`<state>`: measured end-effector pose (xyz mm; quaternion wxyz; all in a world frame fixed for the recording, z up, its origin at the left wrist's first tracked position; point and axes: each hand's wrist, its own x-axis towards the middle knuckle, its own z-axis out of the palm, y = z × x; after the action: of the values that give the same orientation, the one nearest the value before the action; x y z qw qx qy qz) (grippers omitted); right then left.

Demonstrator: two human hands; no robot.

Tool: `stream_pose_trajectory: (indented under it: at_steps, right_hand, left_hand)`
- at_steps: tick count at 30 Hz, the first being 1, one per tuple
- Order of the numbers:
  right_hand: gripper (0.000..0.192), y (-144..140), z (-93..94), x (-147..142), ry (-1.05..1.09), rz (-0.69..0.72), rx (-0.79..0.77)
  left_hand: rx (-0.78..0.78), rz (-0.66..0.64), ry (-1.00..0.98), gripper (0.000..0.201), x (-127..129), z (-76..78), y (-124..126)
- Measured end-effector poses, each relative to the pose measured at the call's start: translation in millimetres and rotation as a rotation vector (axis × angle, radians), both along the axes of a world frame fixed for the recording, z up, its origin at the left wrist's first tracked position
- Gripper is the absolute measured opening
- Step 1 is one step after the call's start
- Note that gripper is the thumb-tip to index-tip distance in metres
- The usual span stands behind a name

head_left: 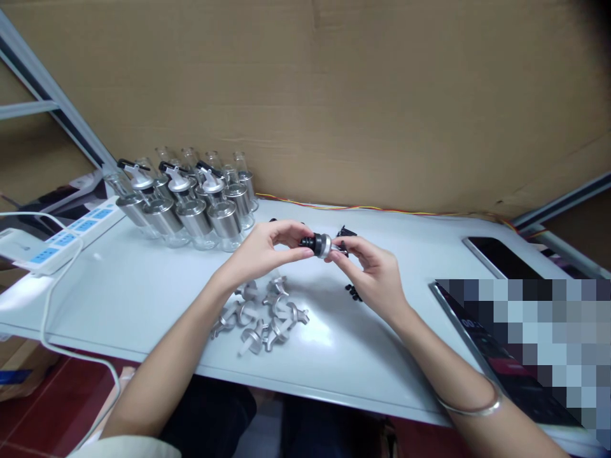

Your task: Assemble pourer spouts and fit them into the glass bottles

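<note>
Pourer cap [321, 245]: small silver collar with a black stopper end, held in the air just above the middle of the worktop [143, 286], between both hands. Left hand [265, 251] has a narrow fingertip grip closed on the black end; right hand [375, 270] is pinched on the silver side, fingers partly hiding what's behind it. Judging by size, it's light, rigid, metal-and-plastic, and not fragile. The polished collar looks slippery, so the better hold is the black stopper or the collar's rim rather than the smooth barrel, and a fingertip pinch is enough force. Any small spout or lever would be the weak point; can't make out its detail here. Just below the hands, a loose heap of silver spout parts [265, 318] lies on the worktop, with small black bits [352, 292] near the right wrist and more black parts [344, 232] behind the cap. Back left, a cluster of glass bottles [191, 203] stands in rows, some already capped; those are the breakable items. A power strip [67, 238] sits far left, a phone [499, 257] and a tablet [501, 356] to the right, well apart from the cap.
</note>
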<state>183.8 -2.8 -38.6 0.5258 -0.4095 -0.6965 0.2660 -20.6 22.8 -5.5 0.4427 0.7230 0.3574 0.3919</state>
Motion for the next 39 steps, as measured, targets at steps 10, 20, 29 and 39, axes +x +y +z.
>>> stream_pose_trajectory:
  at_steps: [10, 20, 29, 39]
  right_hand:
    - [0.015, -0.4, 3.2, 1.7, -0.109, -0.044, 0.123]
    - [0.004, -1.6, -1.2, -0.5, -0.073, -0.066, 0.146]
    - [0.016, -5.4, 1.0, -2.6, -0.039, -0.009, 0.013]
    - [0.009, -1.0, -3.6, -2.5, -0.078, -0.017, 0.087]
  left_hand:
    - [-0.099, -0.038, 0.001, 0.02, -0.5, 3.3, -2.4]
    - [-0.082, -0.028, -0.004, 0.019, 1.6, -1.5, -1.6]
    - [-0.015, -0.042, 0.05, 0.014, 2.6, -1.7, -2.0]
    - [-0.099, -0.024, 0.043, 0.02, 4.9, 1.0, -2.5]
